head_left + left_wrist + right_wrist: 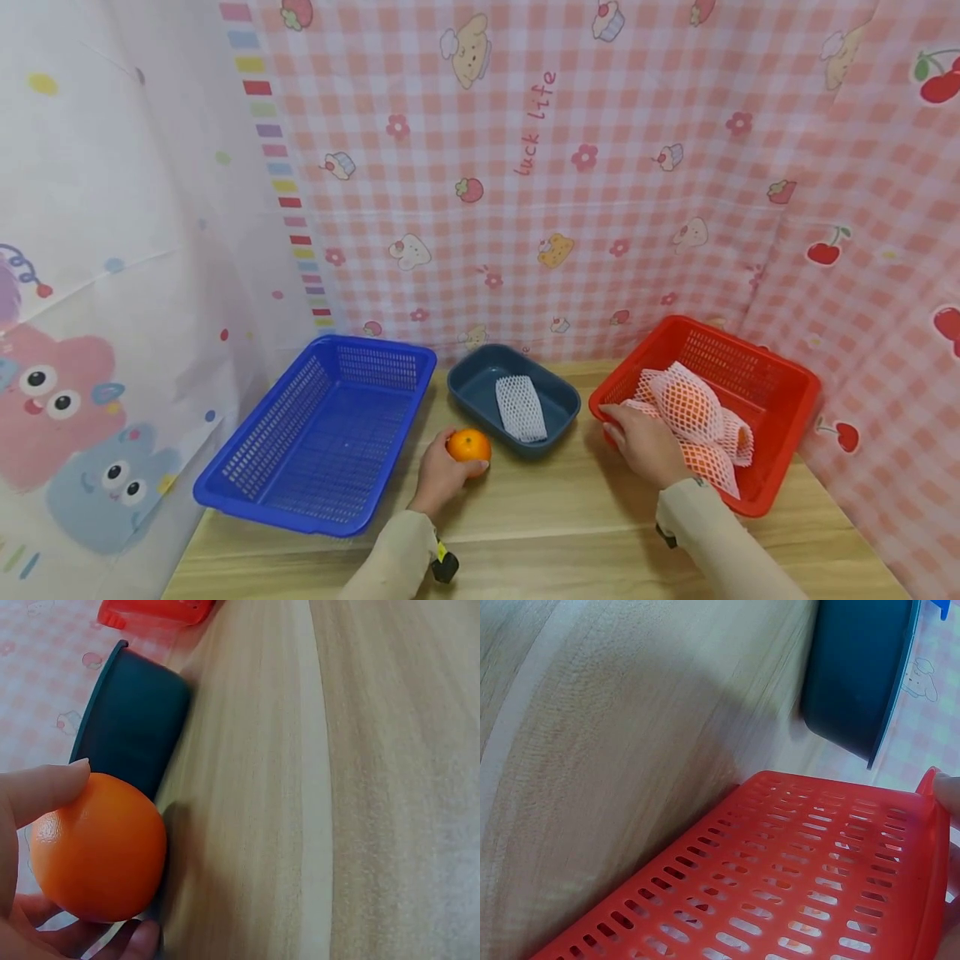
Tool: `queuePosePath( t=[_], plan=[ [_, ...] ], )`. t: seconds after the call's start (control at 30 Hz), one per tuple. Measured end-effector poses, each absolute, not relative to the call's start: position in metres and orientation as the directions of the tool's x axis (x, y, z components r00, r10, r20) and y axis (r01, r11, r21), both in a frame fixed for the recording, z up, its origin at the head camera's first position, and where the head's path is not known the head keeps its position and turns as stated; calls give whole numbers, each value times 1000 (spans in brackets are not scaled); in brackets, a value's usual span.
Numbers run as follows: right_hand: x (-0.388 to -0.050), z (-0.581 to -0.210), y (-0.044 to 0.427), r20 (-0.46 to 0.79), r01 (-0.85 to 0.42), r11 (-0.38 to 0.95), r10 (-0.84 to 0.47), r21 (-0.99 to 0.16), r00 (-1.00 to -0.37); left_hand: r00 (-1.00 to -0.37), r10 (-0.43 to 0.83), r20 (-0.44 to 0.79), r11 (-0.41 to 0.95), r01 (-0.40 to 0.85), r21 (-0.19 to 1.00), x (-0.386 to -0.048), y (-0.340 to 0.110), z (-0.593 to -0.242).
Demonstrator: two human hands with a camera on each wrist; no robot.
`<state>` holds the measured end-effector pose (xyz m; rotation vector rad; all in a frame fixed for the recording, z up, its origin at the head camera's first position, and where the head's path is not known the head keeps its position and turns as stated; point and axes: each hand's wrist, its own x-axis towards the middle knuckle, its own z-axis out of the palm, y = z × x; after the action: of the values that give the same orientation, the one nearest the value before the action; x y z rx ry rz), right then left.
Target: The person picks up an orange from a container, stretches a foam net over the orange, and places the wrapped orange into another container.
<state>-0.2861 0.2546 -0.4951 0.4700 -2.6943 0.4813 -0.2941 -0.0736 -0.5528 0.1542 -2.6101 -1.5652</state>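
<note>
My left hand (441, 473) holds an orange (469, 447) between thumb and fingers, low over the table in front of a dark teal tray (467, 400). In the left wrist view, the thumb lies on top of the orange (101, 851) and the fingertips curl beneath it. A white foam net sleeve (521, 408) lies flat in the tray. At the right, my right hand (647, 443) grips the left rim of a red basket (783, 433). Inside that basket are several oranges in white foam nets (684, 404), partly covered by the hand.
A blue slotted basket (330, 450) stands at the left, beside the teal tray. All the containers rest on a wooden table (540, 521). A pink checked cloth (525, 208) hangs behind, with a white printed cloth (150, 250) at the left.
</note>
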Motion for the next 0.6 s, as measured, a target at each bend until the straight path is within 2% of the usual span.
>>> queuePosePath(
  t=[0.37, 0.5, 0.6],
  plan=[
    [-287, -495, 250, 399, -384, 884, -262, -264, -878, -988, -122, 93, 584, 4, 812, -287, -78, -542],
    [-287, -497, 252, 415, -391, 883, -264, -258, -871, -969, -56, 239, 723, 126, 679, -283, -80, -525],
    [-288, -497, 255, 420, -390, 888, -266, -243, -867, -915, 44, 402, 818, 264, 511, -280, -84, -509]
  ],
)
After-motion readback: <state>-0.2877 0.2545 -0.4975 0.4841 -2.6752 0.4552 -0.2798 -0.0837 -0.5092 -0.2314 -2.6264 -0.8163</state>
